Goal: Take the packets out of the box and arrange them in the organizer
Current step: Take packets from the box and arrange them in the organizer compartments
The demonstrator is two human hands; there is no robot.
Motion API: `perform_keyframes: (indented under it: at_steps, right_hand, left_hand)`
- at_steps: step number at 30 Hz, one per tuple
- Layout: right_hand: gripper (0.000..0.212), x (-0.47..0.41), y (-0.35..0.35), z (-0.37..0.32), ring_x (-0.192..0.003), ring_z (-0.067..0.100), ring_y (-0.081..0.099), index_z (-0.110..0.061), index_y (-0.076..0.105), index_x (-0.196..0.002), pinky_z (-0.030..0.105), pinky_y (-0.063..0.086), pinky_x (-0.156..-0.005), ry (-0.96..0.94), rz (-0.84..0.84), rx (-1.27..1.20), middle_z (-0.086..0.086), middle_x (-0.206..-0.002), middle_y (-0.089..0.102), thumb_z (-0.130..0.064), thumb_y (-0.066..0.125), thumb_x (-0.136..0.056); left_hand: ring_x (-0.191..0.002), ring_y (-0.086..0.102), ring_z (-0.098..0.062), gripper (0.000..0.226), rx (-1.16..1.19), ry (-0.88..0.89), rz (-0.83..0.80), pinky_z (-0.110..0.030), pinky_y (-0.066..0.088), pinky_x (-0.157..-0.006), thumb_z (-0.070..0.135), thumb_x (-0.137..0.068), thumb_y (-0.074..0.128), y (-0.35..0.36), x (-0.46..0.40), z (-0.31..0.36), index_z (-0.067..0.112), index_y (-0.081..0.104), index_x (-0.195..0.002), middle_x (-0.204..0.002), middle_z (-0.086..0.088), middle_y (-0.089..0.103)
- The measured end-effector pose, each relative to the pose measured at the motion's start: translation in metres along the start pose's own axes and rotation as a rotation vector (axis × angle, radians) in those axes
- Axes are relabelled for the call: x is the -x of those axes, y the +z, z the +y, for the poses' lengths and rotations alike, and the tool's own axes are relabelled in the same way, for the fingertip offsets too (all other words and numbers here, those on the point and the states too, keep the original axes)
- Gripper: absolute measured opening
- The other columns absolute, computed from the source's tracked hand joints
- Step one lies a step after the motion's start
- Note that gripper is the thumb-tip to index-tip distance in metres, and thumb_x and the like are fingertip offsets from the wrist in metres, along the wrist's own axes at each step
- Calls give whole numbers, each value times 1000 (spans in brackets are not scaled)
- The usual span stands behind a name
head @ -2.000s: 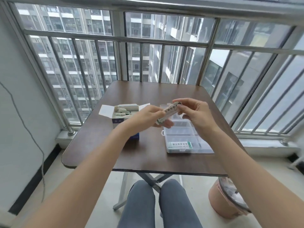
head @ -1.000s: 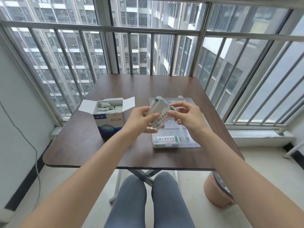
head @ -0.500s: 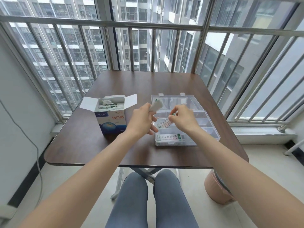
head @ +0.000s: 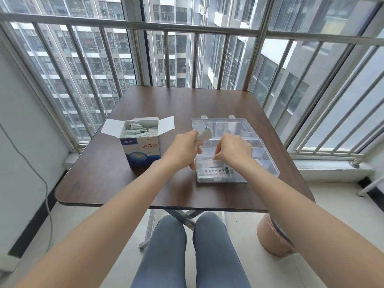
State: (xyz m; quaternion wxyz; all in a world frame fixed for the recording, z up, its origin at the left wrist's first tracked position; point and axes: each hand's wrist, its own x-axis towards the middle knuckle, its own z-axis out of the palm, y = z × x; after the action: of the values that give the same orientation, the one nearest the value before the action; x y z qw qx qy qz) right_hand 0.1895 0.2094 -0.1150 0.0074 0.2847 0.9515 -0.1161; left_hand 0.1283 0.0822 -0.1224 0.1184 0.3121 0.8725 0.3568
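The left hand (head: 182,149) held a grip on some white paper packets (head: 204,133). The right hand (head: 233,150), fingers curled, reached into the clear plastic organizer (head: 268,163); its grip was hidden.

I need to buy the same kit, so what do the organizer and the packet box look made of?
Organizer: clear, glossy hard plastic, it seems; the table shows through its walls and dividers. Box: printed cardboard, apparently, with thin white flaps folded open and a slight sheen on its front.
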Motion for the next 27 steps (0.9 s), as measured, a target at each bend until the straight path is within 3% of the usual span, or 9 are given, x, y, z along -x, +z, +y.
perform_keyframes:
  at_steps: [4,8,15,18,21,24,27]
  right_hand:
    - [18,1,0,0,-95,26,63,-19,70,-101,29,43,-68,-19,9,36,6,-98,69,-20,66,-83]
    - [19,4,-1,1,-94,27,63,-20,71,-101,29,42,-68,-38,14,18,6,-98,69,-18,62,-85]
    - [16,8,-12,20,-85,21,62,-24,74,-95,28,42,-65,-81,18,-158,1,-92,72,-24,62,-86]
    - [17,10,-24,30,-69,10,61,-20,73,-100,26,52,-69,-110,52,-447,-2,-95,72,-24,64,-86]
    - [19,19,-36,32,-53,-3,57,-18,67,-102,13,43,-51,-130,-47,-826,-6,-85,69,-24,70,-84]
    - [17,22,-38,29,-50,1,58,-9,65,-94,19,40,-50,-130,-51,-941,-1,-75,68,-18,72,-82]
    - [18,23,-36,24,-39,4,52,-2,66,-92,15,36,-41,-108,-6,-1001,4,-69,66,-10,74,-78]
  left_hand:
    - [-35,56,-17,27,-165,-1,-74,-31,48,-54,8,-95,38,5,-11,0,21,36,-71,-103,-8,65]
    - [-38,55,-17,30,-235,-7,-138,-32,48,-50,3,-95,33,9,-13,8,20,36,-70,-109,-15,57]
    - [-39,56,-18,28,-213,2,-126,-28,45,-44,3,-94,31,8,-8,7,20,37,-72,-112,-14,56]
    - [-31,50,-10,17,-31,26,-62,-22,41,-37,7,-96,38,4,-6,8,10,46,-82,-107,-11,64]
    - [-34,52,-10,13,258,23,-108,-18,35,-34,16,-95,49,-4,2,11,10,55,-105,-94,0,73]
    - [-39,54,-11,19,433,16,-212,-18,37,-37,17,-92,58,-7,12,16,13,56,-110,-88,0,74]
    - [-42,60,-13,15,543,9,-212,-18,43,-38,20,-94,56,-8,19,19,13,55,-107,-85,-4,74]
